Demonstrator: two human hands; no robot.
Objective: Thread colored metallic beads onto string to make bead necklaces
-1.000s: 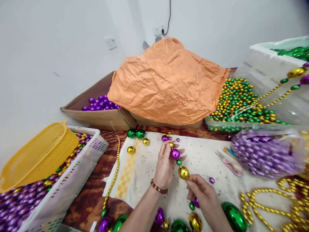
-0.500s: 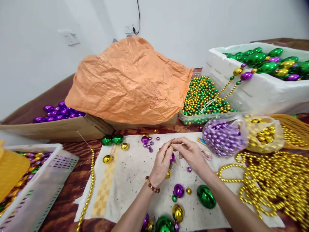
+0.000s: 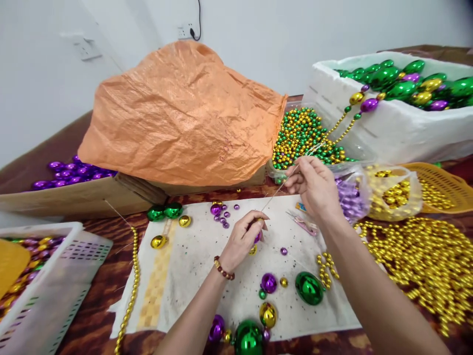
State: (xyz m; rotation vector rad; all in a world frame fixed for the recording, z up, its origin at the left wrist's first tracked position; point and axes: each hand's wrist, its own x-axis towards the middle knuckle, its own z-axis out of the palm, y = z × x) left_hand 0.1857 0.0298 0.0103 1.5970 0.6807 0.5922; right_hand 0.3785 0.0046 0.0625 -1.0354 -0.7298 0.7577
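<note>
My left hand [image 3: 246, 236], a beaded bracelet at its wrist, is closed in a pinch on a strand of beads above the white cloth. A purple bead [image 3: 257, 237] and a gold bead [image 3: 253, 250] hang just under its fingers. From there a thin thread [image 3: 274, 196] runs taut up and right to my right hand [image 3: 314, 185], whose fingers pinch it. Below, a purple ball bead [image 3: 269, 283], a large green bead [image 3: 309, 288], a gold bead [image 3: 268, 314] and another green bead [image 3: 249, 337] form a curve on the cloth.
Small scissors [image 3: 305, 224] lie by my right wrist. Gold bead strands [image 3: 428, 266] heap at right, before bags of purple [image 3: 349, 197] and gold beads. A foam box [image 3: 347, 113], an orange sack [image 3: 177, 118] and a white basket [image 3: 74, 266] surround the cloth [image 3: 207, 276].
My hands were together at the beads. My right hand has moved up and right, drawing the thread out, while my left hand stays on the strand. The view has shifted slightly.
</note>
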